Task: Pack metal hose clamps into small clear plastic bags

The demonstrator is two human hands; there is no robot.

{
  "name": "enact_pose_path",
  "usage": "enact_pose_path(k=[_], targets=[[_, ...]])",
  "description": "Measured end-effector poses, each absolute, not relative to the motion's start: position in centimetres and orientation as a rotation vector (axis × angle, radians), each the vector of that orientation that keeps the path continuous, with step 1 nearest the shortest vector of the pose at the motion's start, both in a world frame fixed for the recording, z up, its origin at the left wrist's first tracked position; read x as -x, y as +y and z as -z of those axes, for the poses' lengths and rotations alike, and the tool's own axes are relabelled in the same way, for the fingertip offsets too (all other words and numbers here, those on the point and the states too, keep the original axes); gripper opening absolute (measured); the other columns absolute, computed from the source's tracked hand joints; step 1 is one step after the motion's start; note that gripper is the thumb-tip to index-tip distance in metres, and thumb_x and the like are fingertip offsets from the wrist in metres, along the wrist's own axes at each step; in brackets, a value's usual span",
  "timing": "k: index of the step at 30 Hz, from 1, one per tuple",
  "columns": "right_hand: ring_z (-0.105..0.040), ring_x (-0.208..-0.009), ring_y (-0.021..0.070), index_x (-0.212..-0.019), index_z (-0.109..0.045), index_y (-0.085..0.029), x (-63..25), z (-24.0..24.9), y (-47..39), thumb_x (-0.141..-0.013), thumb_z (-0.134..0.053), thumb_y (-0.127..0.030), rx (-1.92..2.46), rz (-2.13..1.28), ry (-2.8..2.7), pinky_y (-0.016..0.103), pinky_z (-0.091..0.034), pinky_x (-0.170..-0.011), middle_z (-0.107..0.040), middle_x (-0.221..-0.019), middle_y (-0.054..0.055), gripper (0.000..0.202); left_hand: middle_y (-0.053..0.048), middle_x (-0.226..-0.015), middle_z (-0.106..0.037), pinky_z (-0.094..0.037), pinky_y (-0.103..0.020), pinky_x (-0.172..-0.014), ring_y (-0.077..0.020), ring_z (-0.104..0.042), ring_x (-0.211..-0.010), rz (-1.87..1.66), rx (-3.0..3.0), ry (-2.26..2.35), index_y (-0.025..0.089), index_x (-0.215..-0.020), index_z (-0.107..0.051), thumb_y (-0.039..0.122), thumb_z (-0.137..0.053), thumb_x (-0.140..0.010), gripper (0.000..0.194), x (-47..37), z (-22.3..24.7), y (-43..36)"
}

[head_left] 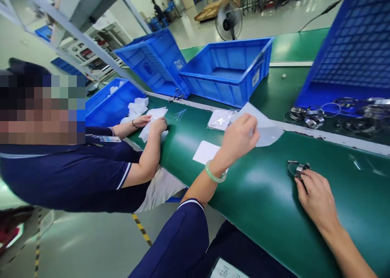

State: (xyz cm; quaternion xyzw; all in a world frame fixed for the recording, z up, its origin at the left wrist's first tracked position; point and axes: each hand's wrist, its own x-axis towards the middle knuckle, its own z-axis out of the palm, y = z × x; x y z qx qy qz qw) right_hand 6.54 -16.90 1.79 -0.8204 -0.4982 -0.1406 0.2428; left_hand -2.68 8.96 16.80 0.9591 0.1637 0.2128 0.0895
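The left hand (pixel 239 137), in the middle of the frame, has its fingers pinched shut on a thin clear plastic bag (pixel 265 127), lifted a bit above the green table (pixel 262 196). The right hand (pixel 317 198), lower right, lies on the table with fingertips touching a small metal clamp (pixel 298 169), fingers bent but not closed around it. A white card (pixel 206 152) lies near the left wrist. A co-worker's hands (pixel 154 123) press white bags at the left, near a blue bin (pixel 228 68)
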Motion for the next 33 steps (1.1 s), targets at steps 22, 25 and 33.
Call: enact_pose_path(k=[22,25,33], targets=[[-0.057,-0.103,0.0234,-0.104,-0.061,-0.016,-4.8,-4.8,-18.2,-0.087,-0.056,-0.013,2.207,0.436,-1.487,0.037,-0.046,-0.089,-0.067,-0.110,0.009,0.018,-0.004,-0.091,-0.060,-0.042,-0.025,-0.061,-0.0156,-0.057,-0.074,0.119,-2.717,0.270,0.018,-0.085,-0.060,0.018,-0.041,-0.090,0.019,2.7,-7.3,4.7],[-0.054,-0.112,0.0234,-0.109,-0.061,-0.015,-4.2,-5.0,-17.0,-0.088,-0.048,-0.007,2.092,0.315,-1.753,0.038,-0.046,-0.093,-0.064,-0.119,0.009,0.026,-0.002,-0.091,-0.060,-0.044,-0.025,-0.064,-0.0135,-0.056,-0.070,0.124,-2.594,0.231,0.018,-0.085,-0.061,0.016,-0.044,-0.087,0.016,2.9,-7.4,5.4],[-0.046,-0.124,0.0258,-0.105,-0.062,-0.015,-4.2,-3.6,-14.6,-0.087,-0.044,-0.003,2.073,0.091,-1.990,0.041,-0.047,-0.100,-0.055,-0.130,0.011,0.028,-0.003,-0.092,-0.059,-0.045,-0.026,-0.067,-0.0145,-0.056,-0.075,0.042,-2.574,0.227,0.017,-0.083,-0.059,0.014,-0.046,-0.085,0.013,3.2,-7.8,6.0]])
